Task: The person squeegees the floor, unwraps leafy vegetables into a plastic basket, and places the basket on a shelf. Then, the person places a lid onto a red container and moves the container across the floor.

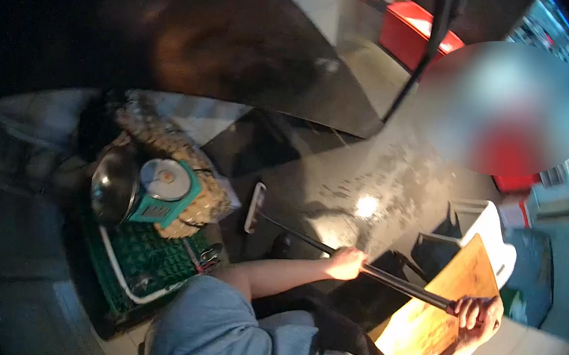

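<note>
A long dark pole runs slantwise across the middle of the view. My left hand is closed round its middle part. Around the thicker end at the right, my right hand is wrapped. At the pole's other end, a narrow head with a pale rim rests on the dark, wet-looking floor. Between the hands and the head, the pole is thin and dark.
At the left, a teal scale and metal bowl stand above a green crate, beside a bag. A wooden board leans near a white chair. Beyond are a red container and a blurred person.
</note>
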Tool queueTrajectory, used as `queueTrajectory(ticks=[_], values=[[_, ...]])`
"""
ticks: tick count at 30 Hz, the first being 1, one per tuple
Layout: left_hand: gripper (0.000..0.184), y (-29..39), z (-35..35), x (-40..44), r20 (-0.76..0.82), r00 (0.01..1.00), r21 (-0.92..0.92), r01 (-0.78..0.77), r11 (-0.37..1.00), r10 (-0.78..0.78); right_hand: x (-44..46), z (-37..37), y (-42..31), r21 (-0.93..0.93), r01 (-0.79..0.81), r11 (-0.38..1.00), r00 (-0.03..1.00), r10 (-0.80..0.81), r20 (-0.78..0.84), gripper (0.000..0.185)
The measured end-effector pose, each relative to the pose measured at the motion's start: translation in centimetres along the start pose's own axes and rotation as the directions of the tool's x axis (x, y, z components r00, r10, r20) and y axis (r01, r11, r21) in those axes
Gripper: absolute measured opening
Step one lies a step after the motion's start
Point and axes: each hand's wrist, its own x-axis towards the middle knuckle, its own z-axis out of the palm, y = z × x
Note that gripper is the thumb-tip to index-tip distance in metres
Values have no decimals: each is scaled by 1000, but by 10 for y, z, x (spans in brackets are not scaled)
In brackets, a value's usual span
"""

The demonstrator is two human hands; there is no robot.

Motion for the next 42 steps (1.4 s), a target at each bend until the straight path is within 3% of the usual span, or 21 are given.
queueTrajectory(ticks=[6, 8, 11, 15, 17, 18, 20, 21, 22, 24, 26, 27, 28, 31, 35, 36, 37, 39, 40, 41, 42], values=[[9, 82, 1, 45, 2, 986, -352, -158, 923, 170, 37, 21, -69, -90, 96, 991, 949, -64, 309, 31], [8, 97, -5, 71, 38, 990, -393, -113, 913, 139, 33, 2, -69, -128, 271, 954, 943, -236, 234, 24], [3, 93, -23, 84, -118, 903, -251, -429, 868, 412, 27, 21, -57, -368, 485, 793, 804, -570, -170, 29], [15, 96, -71, 45, 161, 911, -161, -356, 921, 380, 14, 44, -98, 106, 387, 916, 884, -401, 242, 28], [19, 49, -77, 40, 185, 874, -22, -453, 891, 449, -7, 14, -81, 93, 120, 989, 965, -138, 223, 18], [22, 39, -107, 29, 351, 873, 28, -373, 928, 340, -14, 15, -58, 99, 96, 991, 982, -110, 156, 23], [21, -35, -125, 7, 191, 893, 116, -434, 894, 408, -17, 48, 21, 131, 107, 986, 994, -111, 18, 35], [24, -58, -142, 5, 394, 919, 191, -53, 980, -27, -21, 73, 58, 121, 89, 989, 995, -82, -64, 42], [26, -81, -169, -17, 254, 967, 256, -84, 963, 17, -25, 106, 91, 80, 25, 996, 989, -12, -150, 49], [21, -170, -191, -42, 129, 992, 337, -52, 940, 9, -20, 174, 141, -68, -183, 981, 948, 157, -278, 28], [14, -242, -209, -60, 273, 951, 391, 26, 920, -142, -20, 202, 202, -6, -74, 997, 995, 74, 64, 8], [15, -269, -214, -65, 358, 929, 413, -73, 908, -88, -12, 216, 202, -139, -128, 982, 985, 142, 101, 10], [17, -256, -219, -67, 385, 913, 414, -43, 909, -132, -3, 225, 208, -41, -33, 999, 993, 37, 109, 14], [21, -218, -202, -58, 436, 900, 264, -132, 956, 4, -8, 216, 163, -164, -170, 972, 984, 176, 25, 20], [21, -113, -140, -18, 387, 878, -40, -289, 957, 281, -6, 194, 38, -365, 41, 930, 944, -155, -291, 29], [18, -67, -138, -11, 417, 864, -23, -301, 953, 283, 10, 201, 6, -61, 161, 985, 957, -171, -236, 34], [15, -31, -136, 1, 445, 850, -4, -314, 949, 283, 20, 205, -17, -92, 251, 964, 951, -263, -165, 36], [16, -18, -104, 46, 150, 625, -343, -694, 633, 766, 30, 211, -42, -267, 235, 935, 958, -269, -98, 27], [14, -3, -100, 60, 300, 804, -434, -365, 824, 514, 34, 210, -42, -402, 188, 896, 975, -221, -38, 28], [13, 14, -97, 74, 467, 857, -445, 15, 895, 217, 38, 209, -42, -535, 158, 830, 985, -172, 23, 29], [11, 7, -68, 109, 527, 825, -712, 298, 636, 204, 42, 209, -42, -654, 147, 742, 989, -122, 84, 31]])
